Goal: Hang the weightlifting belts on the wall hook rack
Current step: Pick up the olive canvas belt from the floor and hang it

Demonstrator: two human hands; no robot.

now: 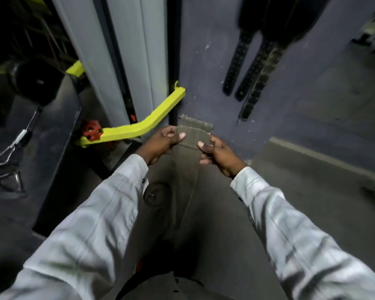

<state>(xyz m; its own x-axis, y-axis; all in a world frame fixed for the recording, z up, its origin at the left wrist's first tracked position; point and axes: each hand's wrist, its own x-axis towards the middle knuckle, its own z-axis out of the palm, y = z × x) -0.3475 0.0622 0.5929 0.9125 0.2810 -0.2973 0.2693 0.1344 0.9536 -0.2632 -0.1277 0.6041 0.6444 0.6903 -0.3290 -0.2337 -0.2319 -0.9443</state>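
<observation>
Frayed olive webbing belt [193, 135], stitched end pinched by left grip [162, 141] and right grip [219, 153], dark perforated belts [247, 70] hanging behind

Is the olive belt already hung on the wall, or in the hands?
Not hung: left hand and right hand pinch the olive belt by its end, below black belts hanging on the wall.

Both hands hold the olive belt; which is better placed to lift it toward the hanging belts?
Probably the right hand: it pinches the olive belt on the side nearer the hanging belts, up and to its right. The left hand sits farther off.
</observation>
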